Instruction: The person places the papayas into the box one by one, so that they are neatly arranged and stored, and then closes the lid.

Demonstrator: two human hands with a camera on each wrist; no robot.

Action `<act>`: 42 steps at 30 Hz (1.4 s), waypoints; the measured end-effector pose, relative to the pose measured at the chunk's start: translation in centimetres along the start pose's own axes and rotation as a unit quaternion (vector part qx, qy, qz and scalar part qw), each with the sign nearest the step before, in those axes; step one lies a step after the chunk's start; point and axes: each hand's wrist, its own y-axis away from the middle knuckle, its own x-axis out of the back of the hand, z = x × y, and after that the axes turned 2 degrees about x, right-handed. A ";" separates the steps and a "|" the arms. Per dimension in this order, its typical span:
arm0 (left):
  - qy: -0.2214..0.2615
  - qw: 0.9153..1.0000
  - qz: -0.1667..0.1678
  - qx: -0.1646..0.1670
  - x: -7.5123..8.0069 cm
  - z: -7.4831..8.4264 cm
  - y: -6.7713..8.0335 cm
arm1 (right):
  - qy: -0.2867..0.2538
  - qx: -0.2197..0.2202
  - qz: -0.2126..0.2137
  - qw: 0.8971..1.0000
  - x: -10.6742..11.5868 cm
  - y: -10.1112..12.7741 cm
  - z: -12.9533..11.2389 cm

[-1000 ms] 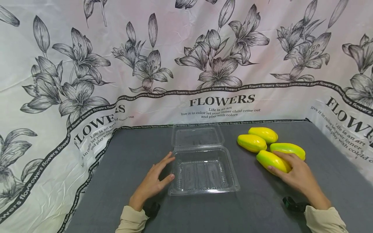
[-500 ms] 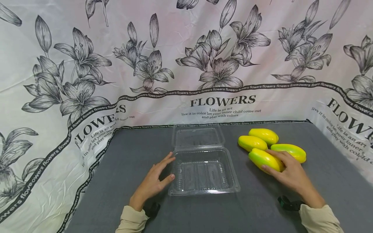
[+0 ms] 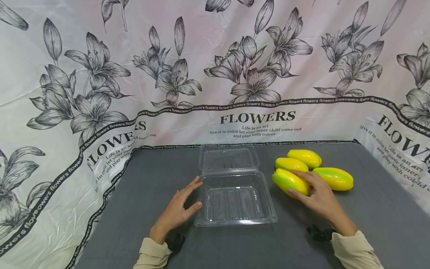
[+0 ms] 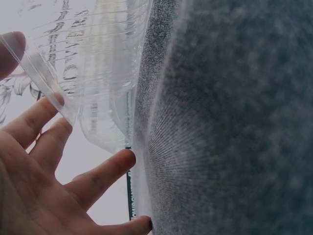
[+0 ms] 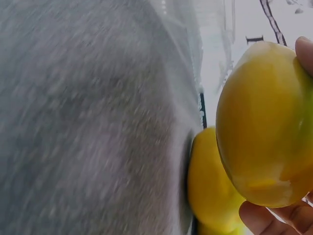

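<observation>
My right hand [image 3: 319, 196] grips a yellow-green oblong fruit [image 3: 289, 182] between thumb and fingers. In the right wrist view this glossy fruit [image 5: 266, 127] is held off the grey table surface, with a second yellow fruit [image 5: 210, 181] beyond it. A clear plastic clamshell container [image 3: 235, 220] stands with its lid [image 3: 229, 158] laid back, and nothing is inside. My left hand [image 3: 176, 209] is spread at the container's left side. In the left wrist view, the fingertips [image 4: 57, 100] are right at the clear rim.
Behind and beside the held fruit lie three similar fruits: a near-left one [image 3: 291, 163], a rear one [image 3: 305, 158] and one at right [image 3: 334, 178]. A flower-printed cloth [image 3: 255, 123] walls in the back and sides of the grey table [image 3: 235, 250].
My right hand has carried the gripped fruit leftward, away from the fruit at right and closer to the container. My left hand has stayed at the container's side.
</observation>
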 end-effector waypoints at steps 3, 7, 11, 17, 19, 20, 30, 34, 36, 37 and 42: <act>0.002 1.000 -0.003 0.002 -0.1 0.0 -0.1 | -0.003 -0.007 -0.002 1.000 -0.3 -0.4 -0.5; 0.001 1.000 -0.008 0.008 -0.2 0.1 -0.2 | -0.005 -0.003 0.000 1.000 -0.6 -0.8 -0.8; -0.001 1.000 -0.011 0.012 -0.2 0.1 -0.4 | -0.008 0.008 0.007 1.000 -0.9 -1.0 -1.0; 0.003 1.000 -0.015 0.009 -0.3 0.1 -0.5 | -0.018 0.003 0.005 1.000 -1.3 -1.3 -1.6; 0.002 1.000 -0.015 0.008 -0.3 0.1 -0.5 | -0.021 0.000 0.002 1.000 -1.4 -1.4 -2.0; 0.002 1.000 -0.016 0.008 -0.2 0.1 -0.6 | -0.022 0.000 0.001 1.000 -1.4 -1.4 -2.1; 0.004 1.000 -0.020 -0.001 -0.1 0.2 -0.7 | -0.039 -0.007 -0.016 0.999 -2.2 -2.1 -3.4; 0.007 1.000 -0.015 0.003 0.0 0.1 -0.4 | -0.054 0.014 -0.018 0.998 -2.9 -2.5 -3.9; 0.007 1.000 -0.014 0.006 0.1 0.1 -0.3 | -0.061 0.029 -0.015 0.998 -3.2 -2.7 -4.0; 0.007 1.000 -0.014 0.006 0.1 0.1 -0.3 | -0.063 0.034 -0.013 0.997 -3.3 -2.8 -4.2; 0.007 1.000 -0.016 0.005 0.0 0.2 -0.6 | -0.077 0.057 -0.010 0.995 -3.8 -3.3 -4.8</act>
